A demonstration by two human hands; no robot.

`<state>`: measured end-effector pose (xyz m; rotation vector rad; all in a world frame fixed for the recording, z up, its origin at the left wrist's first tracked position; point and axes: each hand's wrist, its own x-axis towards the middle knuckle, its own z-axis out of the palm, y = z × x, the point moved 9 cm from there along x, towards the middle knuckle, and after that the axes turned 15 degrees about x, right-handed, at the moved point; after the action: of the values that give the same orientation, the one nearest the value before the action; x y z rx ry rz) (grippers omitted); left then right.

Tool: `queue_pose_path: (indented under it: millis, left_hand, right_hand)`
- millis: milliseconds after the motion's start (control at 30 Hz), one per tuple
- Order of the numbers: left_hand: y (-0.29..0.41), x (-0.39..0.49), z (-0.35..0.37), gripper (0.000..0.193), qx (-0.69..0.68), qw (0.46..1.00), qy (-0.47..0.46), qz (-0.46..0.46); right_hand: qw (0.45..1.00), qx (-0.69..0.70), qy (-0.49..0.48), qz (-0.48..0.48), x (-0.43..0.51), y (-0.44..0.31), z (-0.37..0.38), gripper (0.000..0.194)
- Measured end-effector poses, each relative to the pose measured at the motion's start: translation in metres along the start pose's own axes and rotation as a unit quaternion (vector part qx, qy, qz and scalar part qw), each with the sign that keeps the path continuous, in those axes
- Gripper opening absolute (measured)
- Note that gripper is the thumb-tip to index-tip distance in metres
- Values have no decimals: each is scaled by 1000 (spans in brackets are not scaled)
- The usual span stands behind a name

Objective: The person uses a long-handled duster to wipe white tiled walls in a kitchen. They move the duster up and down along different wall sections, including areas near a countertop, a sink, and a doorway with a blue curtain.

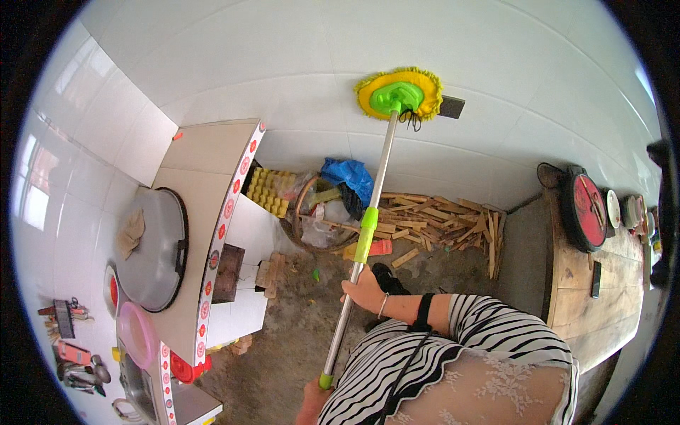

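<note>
A mop with a yellow chenille head [429, 98] and green swivel joint lies against the white tiled wall [297, 101], beside a dark rectangular plate [452, 107]. Its silvery telescopic pole [385, 159] runs down towards me, with a green locking collar [366, 231] partway along. My right hand [366, 291] is closed around the pole below that collar. At the pole's green-capped lower end, my left hand [315, 399] grips it, partly cut off by the picture's bottom edge. A black cord loop hangs beside the mop head.
Left stands a tiled stove counter [199, 186] with a large lidded wok [154, 255] and a pink basin [138, 334]. Split firewood [425, 212], a blue bag [348, 175] and egg trays [268, 191] lie along the wall. A wooden table [595, 313] at right holds a phone [596, 279] and a round red-topped pan [585, 207].
</note>
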<state>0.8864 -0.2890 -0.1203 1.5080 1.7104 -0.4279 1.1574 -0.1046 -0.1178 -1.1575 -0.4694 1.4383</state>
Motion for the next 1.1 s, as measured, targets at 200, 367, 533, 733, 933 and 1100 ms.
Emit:
queue_pose_path:
  millis: [200, 367, 533, 733, 933, 1100]
  left_hand:
    - [5, -2, 8, 29, 75, 997, 17, -8]
    - [-22, -10, 19, 24, -48, 996, 41, -68]
    - [-53, -30, 13, 26, -62, 992, 97, -54]
    - [-70, -49, -26, 32, 43, 987, 153, -29]
    - [-55, -25, -58, 37, 285, 916, 273, 71]
    - [-50, -5, -86, 44, 210, 887, 398, 102]
  right_hand:
    - [989, -37, 18, 144, 20, 45, -22, 40]
    - [971, 47, 32, 231, 22, 78, -28, 16]
    - [933, 47, -109, 338, -19, 105, 16, 23]
    - [888, 111, -245, 374, -59, 74, 62, 24]
    - [899, 139, -241, 339, -55, 31, 55, 24]
    - [891, 189, -269, 312, -56, 2, 43, 22]
